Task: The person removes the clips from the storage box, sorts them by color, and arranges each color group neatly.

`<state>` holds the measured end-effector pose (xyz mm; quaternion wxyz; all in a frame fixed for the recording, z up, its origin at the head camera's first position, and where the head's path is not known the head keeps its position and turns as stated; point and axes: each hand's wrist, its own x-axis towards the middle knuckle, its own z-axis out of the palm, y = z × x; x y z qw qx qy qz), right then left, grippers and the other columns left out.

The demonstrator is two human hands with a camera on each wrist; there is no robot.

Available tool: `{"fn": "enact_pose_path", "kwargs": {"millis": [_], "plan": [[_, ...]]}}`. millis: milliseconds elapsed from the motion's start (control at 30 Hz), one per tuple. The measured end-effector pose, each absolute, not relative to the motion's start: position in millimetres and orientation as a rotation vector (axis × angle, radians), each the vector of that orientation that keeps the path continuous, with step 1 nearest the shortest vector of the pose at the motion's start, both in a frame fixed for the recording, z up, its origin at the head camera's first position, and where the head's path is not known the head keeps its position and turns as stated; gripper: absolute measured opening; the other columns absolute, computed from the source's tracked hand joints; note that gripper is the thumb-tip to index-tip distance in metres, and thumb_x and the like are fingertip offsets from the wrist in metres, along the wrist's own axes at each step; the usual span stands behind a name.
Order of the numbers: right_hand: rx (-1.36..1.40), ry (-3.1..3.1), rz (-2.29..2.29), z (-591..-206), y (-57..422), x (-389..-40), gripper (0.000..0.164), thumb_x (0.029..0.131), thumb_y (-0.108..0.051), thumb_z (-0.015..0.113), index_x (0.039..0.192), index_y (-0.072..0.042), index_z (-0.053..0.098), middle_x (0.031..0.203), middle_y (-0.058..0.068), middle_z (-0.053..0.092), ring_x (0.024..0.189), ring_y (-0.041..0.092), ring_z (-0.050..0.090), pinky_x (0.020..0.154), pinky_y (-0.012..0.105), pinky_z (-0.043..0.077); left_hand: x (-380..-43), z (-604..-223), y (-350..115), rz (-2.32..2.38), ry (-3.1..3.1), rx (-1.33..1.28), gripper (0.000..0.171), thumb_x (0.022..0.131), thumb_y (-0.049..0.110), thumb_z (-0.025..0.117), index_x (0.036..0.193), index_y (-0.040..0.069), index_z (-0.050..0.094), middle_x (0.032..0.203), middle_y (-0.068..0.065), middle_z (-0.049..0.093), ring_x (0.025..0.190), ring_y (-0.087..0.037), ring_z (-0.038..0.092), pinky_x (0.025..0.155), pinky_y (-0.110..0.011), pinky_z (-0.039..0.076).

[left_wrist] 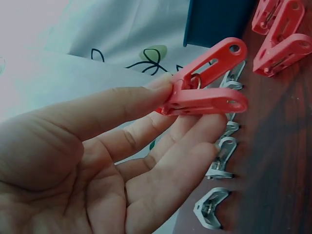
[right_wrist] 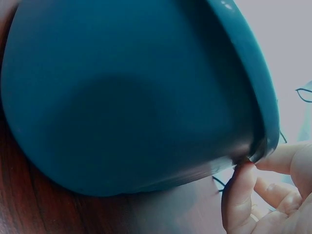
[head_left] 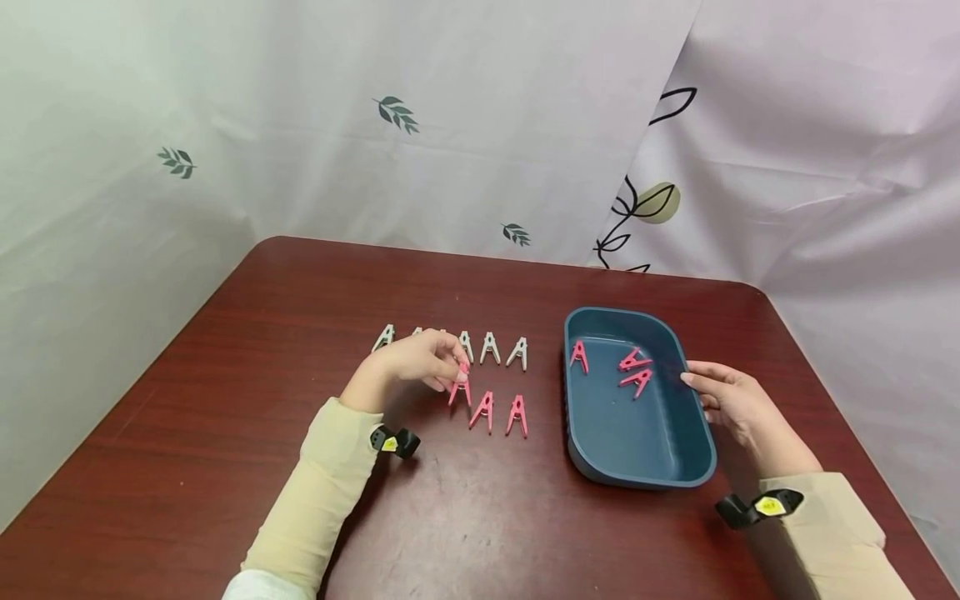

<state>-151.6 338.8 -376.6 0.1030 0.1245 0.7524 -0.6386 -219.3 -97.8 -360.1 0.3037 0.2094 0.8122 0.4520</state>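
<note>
Between thumb and fingers, my left hand [head_left: 425,358] pinches a pink clothespin [left_wrist: 204,83] by its jaw end, its two handles pointing away from the palm. Two more pink clothespins [head_left: 517,415] lie on the table just right of that hand. Behind it runs a row of white clothespins [head_left: 490,347], partly hidden by the hand. My right hand [head_left: 738,408] grips the right rim of a blue plastic basket [head_left: 637,481], thumb on the rim and fingers outside. Inside the basket lie three pink clothespins [head_left: 636,382].
The dark red wooden table [head_left: 225,450] has a rounded far edge. A pale cloth curtain [head_left: 480,150] with leaf prints hangs right behind it and along the sides. Each wrist wears a black camera strap [head_left: 759,508].
</note>
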Motion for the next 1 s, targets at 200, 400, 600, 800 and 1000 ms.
{"fn": "enact_pose_path", "kwargs": {"millis": [200,400,600,800,1000], "plan": [[0.341,2.244,-1.881,-376,338,-152,0.014,0.092,-0.025,0.063,0.086,-0.038,0.065,0.075,-0.013,0.068,0.063,0.005,0.063,0.056,0.023,0.053,-220,-364,-97,1.096,2.191,0.508,0.009,0.086,0.003,0.062,0.094,-0.001,0.06,0.08,-0.007,0.068,0.07,-0.014,0.065,0.069,-0.032,0.056],[0.34,2.255,-1.872,-377,337,-152,0.012,0.092,-0.027,0.063,0.087,-0.038,0.064,0.076,-0.014,0.068,0.063,0.005,0.062,0.057,0.023,0.053,-220,-372,-96,1.027,2.225,0.482,0.006,0.085,0.003,0.062,0.091,0.0,0.059,0.078,-0.006,0.067,0.069,-0.014,0.064,0.065,-0.032,0.056],[0.358,2.243,-1.856,-379,338,-149,0.012,0.092,-0.027,0.063,0.088,-0.039,0.063,0.076,-0.013,0.067,0.063,0.006,0.061,0.057,0.023,0.052,-218,-376,-93,1.006,2.224,0.452,0.005,0.085,-0.001,0.059,0.09,-0.002,0.059,0.077,-0.006,0.066,0.067,-0.013,0.061,0.061,-0.032,0.056],[0.358,2.193,-1.898,-379,339,-150,0.014,0.092,-0.026,0.063,0.087,-0.038,0.065,0.076,-0.012,0.068,0.063,0.006,0.062,0.056,0.023,0.052,-217,-378,-92,0.988,2.257,0.422,0.005,0.085,-0.002,0.06,0.09,-0.003,0.059,0.073,-0.005,0.063,0.064,-0.013,0.059,0.058,-0.03,0.056],[0.356,2.18,-1.92,-378,339,-150,0.015,0.092,-0.024,0.063,0.086,-0.037,0.066,0.076,-0.012,0.068,0.063,0.006,0.062,0.056,0.024,0.053,-218,-378,-94,0.977,2.294,0.383,0.009,0.085,0.002,0.064,0.089,-0.001,0.057,0.074,-0.007,0.058,0.064,-0.015,0.059,0.056,-0.029,0.055]]}}
